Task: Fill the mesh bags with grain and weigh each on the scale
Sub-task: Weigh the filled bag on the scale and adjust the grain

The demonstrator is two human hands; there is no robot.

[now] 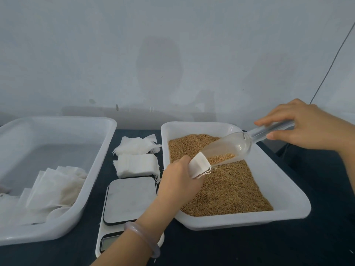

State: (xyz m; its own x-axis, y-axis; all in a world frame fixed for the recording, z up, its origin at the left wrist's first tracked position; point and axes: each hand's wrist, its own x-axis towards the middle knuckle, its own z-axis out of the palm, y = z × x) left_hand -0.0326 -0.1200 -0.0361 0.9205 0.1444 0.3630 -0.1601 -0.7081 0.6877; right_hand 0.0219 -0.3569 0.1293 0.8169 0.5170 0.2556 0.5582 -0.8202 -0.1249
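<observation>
Mesh bag (199,166) is up over the grain tray (288,198), gripped in the left hand (178,181), fingers curled round its body, open mouth and drawstring pointing at the scoop (230,148). Right hand (307,125) holds the clear scoop by its handle, thumb below and fingers on top. The scoop tilts down, its lip right at the bag's mouth, with a small heap of grain sitting in its low end. Below them, the tray toward the right edge of the bench (211,246) carries a wide bed of grain (230,189). Scale (128,198) sits near the front edge, between the two trays; its display is partly behind the left wrist, so no reading to call. Stack of flat white bags (136,164) lies just behind the scale. Left tray (92,169), at the bench's left edge, holds more white bags (57,185) in its near end, possibly filled, hard to tell from here. Pale bangle (142,237) on the left wrist.
</observation>
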